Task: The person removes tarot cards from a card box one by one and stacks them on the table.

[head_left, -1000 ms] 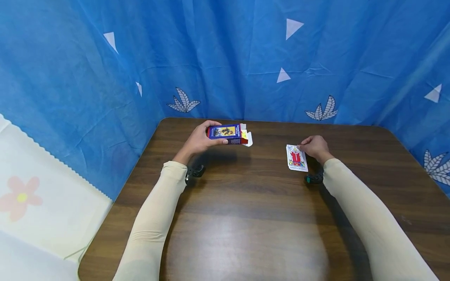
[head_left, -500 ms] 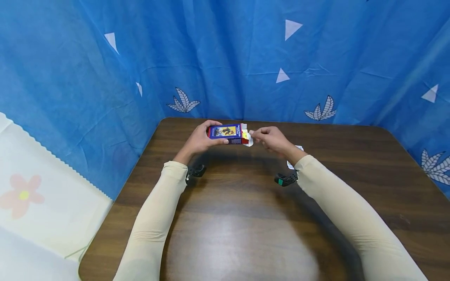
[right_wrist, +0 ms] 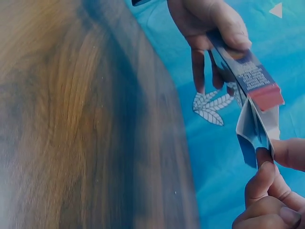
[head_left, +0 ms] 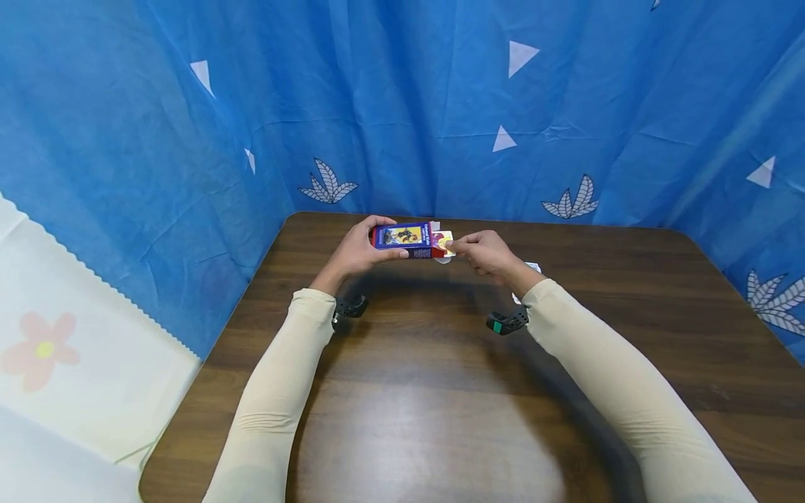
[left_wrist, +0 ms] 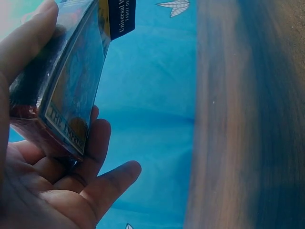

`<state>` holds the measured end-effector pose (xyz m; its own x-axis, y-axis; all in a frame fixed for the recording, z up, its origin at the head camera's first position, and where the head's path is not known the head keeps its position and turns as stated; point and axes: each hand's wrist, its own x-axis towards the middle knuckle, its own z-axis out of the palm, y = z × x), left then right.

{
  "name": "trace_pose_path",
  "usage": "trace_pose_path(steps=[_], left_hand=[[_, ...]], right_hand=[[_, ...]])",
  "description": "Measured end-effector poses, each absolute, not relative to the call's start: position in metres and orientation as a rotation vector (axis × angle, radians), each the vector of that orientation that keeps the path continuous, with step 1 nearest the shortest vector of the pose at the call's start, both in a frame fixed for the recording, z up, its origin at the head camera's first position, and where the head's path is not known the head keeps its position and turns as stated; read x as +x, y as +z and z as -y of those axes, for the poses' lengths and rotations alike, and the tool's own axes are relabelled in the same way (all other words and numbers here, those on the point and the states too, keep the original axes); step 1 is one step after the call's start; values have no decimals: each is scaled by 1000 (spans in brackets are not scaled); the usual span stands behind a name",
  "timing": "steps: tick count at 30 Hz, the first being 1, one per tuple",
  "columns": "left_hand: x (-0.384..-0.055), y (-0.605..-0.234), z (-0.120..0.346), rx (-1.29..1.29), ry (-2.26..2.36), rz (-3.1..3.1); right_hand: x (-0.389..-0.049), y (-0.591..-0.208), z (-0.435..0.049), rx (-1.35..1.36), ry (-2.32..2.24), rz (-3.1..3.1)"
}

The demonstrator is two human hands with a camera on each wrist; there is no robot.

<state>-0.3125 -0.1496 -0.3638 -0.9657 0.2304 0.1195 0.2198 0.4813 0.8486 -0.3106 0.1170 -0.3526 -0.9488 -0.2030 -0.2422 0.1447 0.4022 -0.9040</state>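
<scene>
My left hand (head_left: 355, 253) holds a blue and red tarot card box (head_left: 402, 236) above the table, thumb along its near side. In the left wrist view the underside of the box (left_wrist: 71, 90) reads "The Empress". Its open end faces right, with white flaps (right_wrist: 245, 131) standing out. A yellow and pink card (head_left: 444, 239) sticks partway out of that end. My right hand (head_left: 490, 253) pinches the card's outer end between thumb and fingers. Behind my right wrist, a few cards (head_left: 534, 267) lie on the table, mostly hidden by the arm.
The brown wooden table (head_left: 402, 391) spreads below both arms. A blue curtain (head_left: 402, 105) hangs right behind its far edge. White cloth with a flower print (head_left: 75, 391) lies at the left. Each wrist wears a black strap (head_left: 508, 321).
My right hand has left the cards on the table and moved left to the box's open end. A card now protrudes further from the box. The left hand and box have stayed in place.
</scene>
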Motion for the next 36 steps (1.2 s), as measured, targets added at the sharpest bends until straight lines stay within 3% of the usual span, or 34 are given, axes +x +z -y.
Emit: trace_pose_path(steps=[19,36], left_hand=[[-314,-366,150,405,1572,-2668],[-316,-363,155,456,1580,-2664]], right_hand=[[-312,-350,-118,-159,-1686,-2147],[-327,-360,-180,-12,-1776,-2251]])
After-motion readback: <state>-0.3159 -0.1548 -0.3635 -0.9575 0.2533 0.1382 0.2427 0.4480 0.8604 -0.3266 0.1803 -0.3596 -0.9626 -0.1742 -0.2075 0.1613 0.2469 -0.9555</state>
